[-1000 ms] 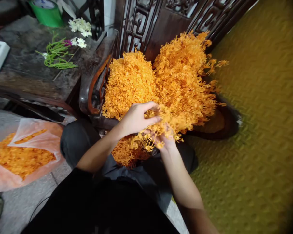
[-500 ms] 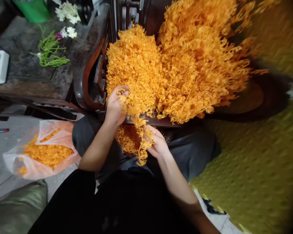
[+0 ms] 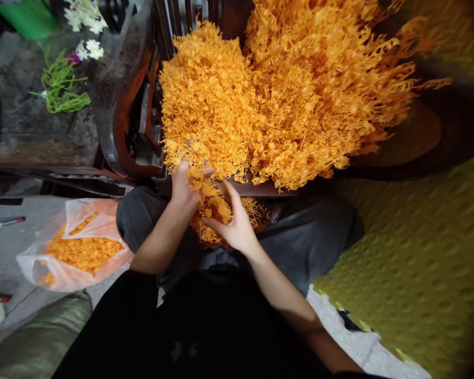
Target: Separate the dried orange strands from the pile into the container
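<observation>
A strand of orange, frilly, curled pieces (image 3: 208, 196) hangs between my hands; I cannot tell its material. My left hand (image 3: 185, 184) is closed around its upper part, with some fingers hidden by the curls. Just right of the lower part, my right hand (image 3: 237, 218) curves like a C, thumb and fingers apart. Whether it touches the strand is unclear. Right in front of my hands rises a dense heap of the same orange curls (image 3: 209, 100). Below the strand, more orange curls (image 3: 256, 210) show between my knees.
A larger orange bunch (image 3: 312, 105) fills the dark wooden seat's right side. Left, a dark table (image 3: 16, 68) bears green stems (image 3: 63, 87), white flowers (image 3: 90, 50) and a green container (image 3: 29, 18). An open plastic bag (image 3: 79, 218) with orange pieces lies on the floor. Yellow-green textured matting (image 3: 411, 273) is right.
My right hand has moved up and left, its thumb and fingers spreading apart. The strand's lower end, which dangled beside it, now sits higher. The whole view has shifted slightly.
</observation>
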{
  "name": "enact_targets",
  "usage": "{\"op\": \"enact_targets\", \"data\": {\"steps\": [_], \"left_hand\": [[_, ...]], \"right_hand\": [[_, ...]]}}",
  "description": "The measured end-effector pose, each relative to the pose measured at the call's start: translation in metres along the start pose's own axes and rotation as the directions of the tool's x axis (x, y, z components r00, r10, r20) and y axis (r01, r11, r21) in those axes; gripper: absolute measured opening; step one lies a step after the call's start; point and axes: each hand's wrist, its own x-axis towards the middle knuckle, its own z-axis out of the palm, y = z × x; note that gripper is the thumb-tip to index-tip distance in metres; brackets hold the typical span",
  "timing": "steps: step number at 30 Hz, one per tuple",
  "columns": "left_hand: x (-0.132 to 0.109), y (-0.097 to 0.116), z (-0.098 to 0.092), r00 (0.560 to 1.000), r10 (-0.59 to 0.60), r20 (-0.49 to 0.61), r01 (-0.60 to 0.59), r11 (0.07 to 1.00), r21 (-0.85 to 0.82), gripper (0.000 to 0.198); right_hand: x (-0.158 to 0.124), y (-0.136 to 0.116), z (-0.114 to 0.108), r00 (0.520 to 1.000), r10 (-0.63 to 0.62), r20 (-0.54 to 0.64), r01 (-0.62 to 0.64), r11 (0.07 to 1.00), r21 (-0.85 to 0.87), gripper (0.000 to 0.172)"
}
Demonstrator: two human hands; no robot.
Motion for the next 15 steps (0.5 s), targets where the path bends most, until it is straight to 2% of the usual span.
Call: {"op": "enact_targets", "data": {"steps": [3, 4, 5, 7, 9, 11, 12, 13, 15], "left_hand": [[0.006, -0.001, -0.009, 0.995, 0.082, -0.057, -0.074, 0.990, 0.123, 0.020], [0.011, -0.002, -0.012, 0.986, 0.147, -0.084, -0.134, 0.980, 0.146, 0.024], [0.015, -0.002, -0.016, 0.969, 0.224, -0.105, -0.206, 0.965, 0.160, 0.029], [0.025, -0.004, -0.023, 0.915, 0.379, -0.134, -0.354, 0.917, 0.182, 0.043], [0.031, -0.005, -0.027, 0.857, 0.492, -0.155, -0.459, 0.864, 0.208, 0.050], [0.033, -0.006, -0.027, 0.810, 0.558, -0.181, -0.516, 0.824, 0.234, 0.049], [0.032, -0.006, -0.026, 0.794, 0.578, -0.187, -0.534, 0.811, 0.239, 0.046], [0.031, -0.006, -0.024, 0.785, 0.591, -0.185, -0.547, 0.802, 0.239, 0.043], [0.026, -0.005, -0.018, 0.783, 0.601, -0.160, -0.564, 0.795, 0.223, 0.038]], "right_hand": [[-0.003, -0.002, 0.005, 0.992, 0.095, 0.080, -0.102, 0.991, 0.082, 0.039], [-0.005, -0.002, 0.005, 0.984, 0.138, 0.110, -0.152, 0.980, 0.126, 0.027], [-0.008, -0.002, 0.004, 0.973, 0.183, 0.142, -0.207, 0.961, 0.183, 0.024], [-0.012, -0.001, 0.000, 0.930, 0.283, 0.233, -0.349, 0.878, 0.328, 0.029], [-0.015, -0.002, -0.007, 0.865, 0.372, 0.336, -0.496, 0.733, 0.466, 0.038], [-0.016, -0.003, -0.015, 0.805, 0.408, 0.430, -0.592, 0.600, 0.538, 0.046], [-0.016, -0.003, -0.018, 0.785, 0.405, 0.469, -0.618, 0.562, 0.549, 0.049], [-0.016, -0.004, -0.020, 0.775, 0.391, 0.496, -0.629, 0.552, 0.547, 0.052], [-0.015, -0.004, -0.021, 0.788, 0.369, 0.492, -0.604, 0.615, 0.507, 0.053]]}}
